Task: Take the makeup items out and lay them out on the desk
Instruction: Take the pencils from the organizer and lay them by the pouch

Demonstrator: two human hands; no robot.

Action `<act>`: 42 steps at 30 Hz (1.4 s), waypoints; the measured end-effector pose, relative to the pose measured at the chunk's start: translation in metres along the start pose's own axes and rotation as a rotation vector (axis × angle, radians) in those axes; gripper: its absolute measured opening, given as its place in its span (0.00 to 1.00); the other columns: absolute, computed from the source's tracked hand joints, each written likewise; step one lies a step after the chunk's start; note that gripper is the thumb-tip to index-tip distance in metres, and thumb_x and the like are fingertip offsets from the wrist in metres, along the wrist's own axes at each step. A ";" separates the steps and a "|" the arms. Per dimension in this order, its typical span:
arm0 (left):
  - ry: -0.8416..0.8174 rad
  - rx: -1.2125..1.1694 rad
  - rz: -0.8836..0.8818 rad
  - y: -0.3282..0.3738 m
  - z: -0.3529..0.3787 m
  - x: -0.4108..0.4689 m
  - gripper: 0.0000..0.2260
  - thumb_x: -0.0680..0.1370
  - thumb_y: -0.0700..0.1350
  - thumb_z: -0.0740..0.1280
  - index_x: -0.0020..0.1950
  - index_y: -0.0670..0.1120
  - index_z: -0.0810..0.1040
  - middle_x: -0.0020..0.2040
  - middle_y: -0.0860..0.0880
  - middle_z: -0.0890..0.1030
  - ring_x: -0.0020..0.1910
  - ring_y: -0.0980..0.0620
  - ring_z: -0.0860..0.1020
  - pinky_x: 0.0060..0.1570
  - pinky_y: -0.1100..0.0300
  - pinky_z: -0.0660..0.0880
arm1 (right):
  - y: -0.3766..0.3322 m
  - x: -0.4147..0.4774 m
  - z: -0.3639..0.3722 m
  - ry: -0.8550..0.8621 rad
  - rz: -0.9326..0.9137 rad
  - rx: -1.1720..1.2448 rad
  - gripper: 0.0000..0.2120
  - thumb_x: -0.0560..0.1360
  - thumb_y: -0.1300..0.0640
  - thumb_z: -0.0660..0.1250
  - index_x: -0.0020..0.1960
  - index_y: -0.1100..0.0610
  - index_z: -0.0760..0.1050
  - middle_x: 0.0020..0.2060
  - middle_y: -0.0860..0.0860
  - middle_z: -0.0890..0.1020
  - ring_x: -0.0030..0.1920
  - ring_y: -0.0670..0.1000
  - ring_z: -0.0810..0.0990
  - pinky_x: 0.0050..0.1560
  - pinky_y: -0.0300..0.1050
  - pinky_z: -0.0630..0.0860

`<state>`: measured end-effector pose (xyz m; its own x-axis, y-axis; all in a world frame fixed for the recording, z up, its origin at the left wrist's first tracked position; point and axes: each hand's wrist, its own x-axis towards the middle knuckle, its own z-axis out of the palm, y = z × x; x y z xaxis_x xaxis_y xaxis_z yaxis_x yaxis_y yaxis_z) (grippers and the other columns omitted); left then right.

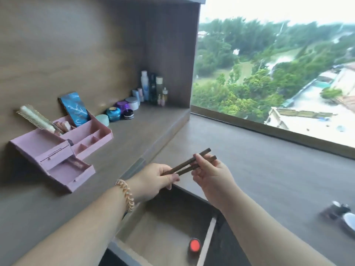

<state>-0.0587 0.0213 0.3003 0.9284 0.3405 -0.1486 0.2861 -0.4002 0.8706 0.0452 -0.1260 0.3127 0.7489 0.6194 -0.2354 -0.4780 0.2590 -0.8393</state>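
While both hands hover above the open drawer (pixel 163 227), the left hand (pixel 151 177) and the right hand (pixel 213 175) pinch 2 slim brown makeup pencils (pixel 184 163) between curled fingers (pixel 199 160), held in the air near the surface (pixel 249 169) edge. A red-topped pot (pixel 195 245) lies in the drawer.

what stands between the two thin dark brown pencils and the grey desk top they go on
Nothing visible. The left hand and right hand pinch the two thin dark brown pencils over the open wooden drawer, and the grey desk top beyond is bare; blurred dark items lie off at its right.
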 end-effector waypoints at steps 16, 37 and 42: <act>-0.462 -0.133 0.191 0.177 0.327 -0.002 0.06 0.76 0.46 0.68 0.40 0.49 0.82 0.30 0.51 0.78 0.38 0.47 0.69 0.40 0.57 0.64 | -0.107 -0.233 -0.304 0.505 -0.191 0.020 0.03 0.74 0.63 0.67 0.44 0.57 0.74 0.32 0.51 0.80 0.30 0.48 0.80 0.31 0.38 0.75; -0.497 0.043 0.030 0.243 0.585 0.052 0.03 0.75 0.42 0.68 0.42 0.47 0.77 0.36 0.48 0.77 0.34 0.54 0.73 0.33 0.66 0.69 | -0.162 -0.266 -0.575 0.265 0.196 -0.762 0.02 0.72 0.64 0.70 0.41 0.62 0.78 0.28 0.52 0.81 0.27 0.48 0.77 0.29 0.37 0.71; -0.437 -0.098 -0.060 0.248 0.609 0.096 0.11 0.75 0.46 0.68 0.56 0.47 0.73 0.38 0.48 0.77 0.37 0.52 0.76 0.34 0.63 0.70 | -0.156 -0.231 -0.594 0.409 0.250 -0.646 0.05 0.76 0.63 0.65 0.41 0.60 0.76 0.32 0.54 0.80 0.29 0.50 0.77 0.30 0.36 0.71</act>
<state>0.2463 -0.5635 0.2164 0.9298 -0.0386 -0.3661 0.3385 -0.3013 0.8914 0.2197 -0.7498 0.2067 0.8236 0.2495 -0.5093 -0.3873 -0.4085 -0.8265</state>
